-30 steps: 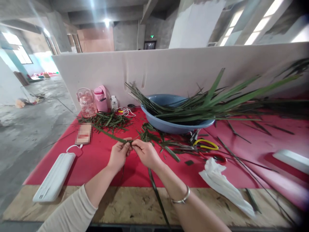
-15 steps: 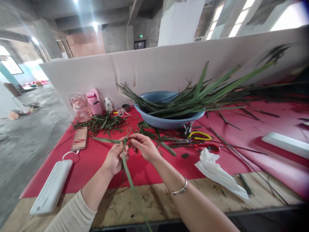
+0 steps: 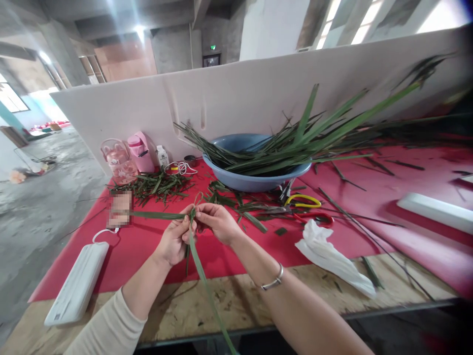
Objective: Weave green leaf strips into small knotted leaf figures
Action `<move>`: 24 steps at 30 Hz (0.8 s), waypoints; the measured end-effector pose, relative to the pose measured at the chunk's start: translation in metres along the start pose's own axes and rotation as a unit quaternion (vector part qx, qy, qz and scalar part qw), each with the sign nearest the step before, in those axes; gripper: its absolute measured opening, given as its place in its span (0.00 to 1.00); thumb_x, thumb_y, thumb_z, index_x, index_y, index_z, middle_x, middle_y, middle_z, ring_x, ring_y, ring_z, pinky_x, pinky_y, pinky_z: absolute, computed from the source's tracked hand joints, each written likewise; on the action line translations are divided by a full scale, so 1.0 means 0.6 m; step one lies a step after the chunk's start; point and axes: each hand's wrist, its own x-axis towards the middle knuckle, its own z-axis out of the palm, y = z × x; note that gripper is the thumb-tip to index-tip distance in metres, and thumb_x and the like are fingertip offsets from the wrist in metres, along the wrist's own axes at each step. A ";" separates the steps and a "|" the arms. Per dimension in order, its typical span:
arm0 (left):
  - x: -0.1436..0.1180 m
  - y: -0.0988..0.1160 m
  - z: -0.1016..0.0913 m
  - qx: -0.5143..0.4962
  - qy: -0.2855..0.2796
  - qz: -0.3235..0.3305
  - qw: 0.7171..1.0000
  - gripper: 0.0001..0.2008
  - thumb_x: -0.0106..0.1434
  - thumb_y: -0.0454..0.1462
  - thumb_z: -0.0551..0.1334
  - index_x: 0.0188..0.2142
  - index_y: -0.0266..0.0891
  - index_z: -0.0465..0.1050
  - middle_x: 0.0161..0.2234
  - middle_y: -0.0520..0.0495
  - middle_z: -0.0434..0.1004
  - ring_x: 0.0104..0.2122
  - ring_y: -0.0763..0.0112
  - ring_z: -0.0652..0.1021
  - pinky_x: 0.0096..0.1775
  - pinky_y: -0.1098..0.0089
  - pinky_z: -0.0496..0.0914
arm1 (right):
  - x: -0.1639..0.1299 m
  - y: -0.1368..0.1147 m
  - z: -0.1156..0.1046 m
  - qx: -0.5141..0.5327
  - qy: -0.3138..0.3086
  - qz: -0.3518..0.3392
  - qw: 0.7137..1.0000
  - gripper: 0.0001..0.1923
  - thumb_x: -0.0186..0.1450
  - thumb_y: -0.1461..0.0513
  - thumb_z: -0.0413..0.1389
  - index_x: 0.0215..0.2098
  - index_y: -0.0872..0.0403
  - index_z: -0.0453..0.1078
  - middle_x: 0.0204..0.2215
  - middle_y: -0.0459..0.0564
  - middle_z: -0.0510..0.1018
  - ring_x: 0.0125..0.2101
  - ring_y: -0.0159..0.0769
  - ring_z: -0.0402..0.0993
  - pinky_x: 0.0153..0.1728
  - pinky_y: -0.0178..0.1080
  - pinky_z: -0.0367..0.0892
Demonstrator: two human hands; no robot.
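Observation:
Between my hands is a small knot of green leaf strips [image 3: 192, 213], with a thin tan loop [image 3: 198, 197] sticking up from its top. My left hand [image 3: 174, 240] pinches the knot from the left, thumb on the front. The fingertips of my right hand [image 3: 219, 223] are closed on its right side; what exactly they pinch is partly hidden. One leaf strip [image 3: 157, 215] stretches out to the left over the red cover. A longer leaf strip [image 3: 205, 278] hangs from the knot down past the table's front edge.
Behind my hands stands a blue basin [image 3: 254, 183] heaped with long leaves [image 3: 273, 160]. Leaf scraps [image 3: 158, 186], yellow-handled scissors [image 3: 303, 201], red-handled scissors [image 3: 314, 218] and crumpled tissue [image 3: 332, 256] lie around. At left are a white power bank [image 3: 77, 283] and pink bottle [image 3: 120, 165].
My right fingertips have moved in against the knot and closed. The left-pointing strip lies straighter. The view has shifted slightly.

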 end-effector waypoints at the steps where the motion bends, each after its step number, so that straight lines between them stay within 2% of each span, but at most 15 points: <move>1: 0.001 -0.003 0.000 0.015 0.002 0.005 1.000 0.23 0.49 0.35 0.64 0.46 0.42 0.67 0.18 0.55 0.66 0.12 0.89 0.56 0.16 0.84 0.52 | 0.000 0.000 0.000 -0.008 -0.004 0.002 1.000 0.13 0.50 0.56 0.60 0.25 0.58 0.67 0.16 0.44 0.73 0.16 0.25 0.67 0.19 0.30 0.63; 5: 0.007 -0.015 0.001 0.073 0.025 0.050 0.996 0.25 0.47 0.36 0.66 0.46 0.40 0.67 0.16 0.57 0.63 0.13 0.87 0.57 0.16 0.83 0.53 | 0.001 -0.003 0.001 -0.057 0.034 -0.019 0.998 0.11 0.50 0.57 0.59 0.23 0.58 0.67 0.16 0.42 0.71 0.17 0.25 0.66 0.21 0.30 0.64; 8: 0.011 -0.020 0.000 0.128 0.052 0.092 0.986 0.26 0.46 0.39 0.66 0.46 0.38 0.67 0.17 0.56 0.64 0.14 0.86 0.58 0.16 0.81 0.53 | 0.000 -0.007 0.005 -0.092 0.062 -0.044 0.993 0.08 0.50 0.60 0.57 0.22 0.57 0.66 0.15 0.41 0.69 0.17 0.25 0.65 0.22 0.30 0.63; 12: 0.012 -0.019 -0.006 0.243 0.080 0.119 0.959 0.24 0.49 0.42 0.64 0.46 0.36 0.67 0.16 0.56 0.63 0.15 0.83 0.61 0.17 0.79 0.56 | 0.001 -0.004 0.010 -0.150 0.110 -0.059 0.981 0.05 0.51 0.63 0.55 0.20 0.56 0.64 0.14 0.40 0.67 0.17 0.24 0.63 0.20 0.30 0.61; 15: 0.012 -0.014 -0.009 0.308 0.098 0.146 0.935 0.19 0.52 0.42 0.61 0.42 0.36 0.69 0.16 0.56 0.63 0.16 0.81 0.63 0.18 0.78 0.58 | 0.000 0.002 0.015 -0.188 0.134 -0.057 0.971 0.04 0.54 0.62 0.52 0.22 0.55 0.64 0.15 0.40 0.66 0.16 0.25 0.61 0.19 0.30 0.59; 18: 0.012 -0.012 -0.011 0.321 0.133 0.189 0.918 0.14 0.52 0.42 0.61 0.37 0.35 0.71 0.17 0.55 0.64 0.16 0.81 0.64 0.19 0.79 0.58 | -0.005 0.002 0.019 -0.255 0.091 -0.073 0.960 0.07 0.58 0.60 0.49 0.26 0.56 0.66 0.18 0.43 0.69 0.19 0.27 0.64 0.22 0.31 0.62; 20: 0.013 -0.013 -0.011 0.300 0.152 0.205 0.919 0.14 0.50 0.42 0.62 0.34 0.35 0.71 0.18 0.55 0.66 0.17 0.81 0.65 0.20 0.78 0.60 | -0.008 0.000 0.018 -0.308 0.050 -0.090 0.946 0.06 0.57 0.62 0.51 0.30 0.56 0.67 0.22 0.45 0.72 0.23 0.29 0.67 0.26 0.31 0.63; 24: 0.014 -0.020 -0.015 0.279 0.160 0.180 0.930 0.20 0.48 0.42 0.64 0.39 0.35 0.69 0.21 0.53 0.71 0.18 0.79 0.69 0.23 0.76 0.65 | -0.011 -0.008 0.010 -0.435 0.018 -0.143 0.889 0.09 0.57 0.69 0.47 0.32 0.55 0.68 0.27 0.47 0.73 0.29 0.31 0.68 0.31 0.33 0.62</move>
